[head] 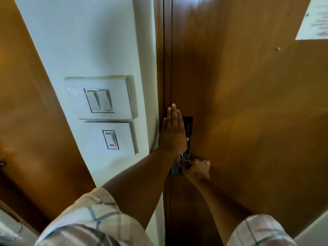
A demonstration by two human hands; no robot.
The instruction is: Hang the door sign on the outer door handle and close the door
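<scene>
The brown wooden door (248,96) fills the right half of the view, its left edge lying against the frame (166,59). My left hand (173,132) lies flat, fingers straight, on the door's edge and over the dark metal lock plate (189,126). My right hand (195,167) is curled around the metal inner door handle (183,159) just below. The door sign is not visible anywhere.
A white wall strip (88,41) left of the frame carries a double light switch (99,100) and a single switch (111,140) under it. Another wooden panel (26,112) stands at the far left. A paper notice (314,20) hangs at the door's top right.
</scene>
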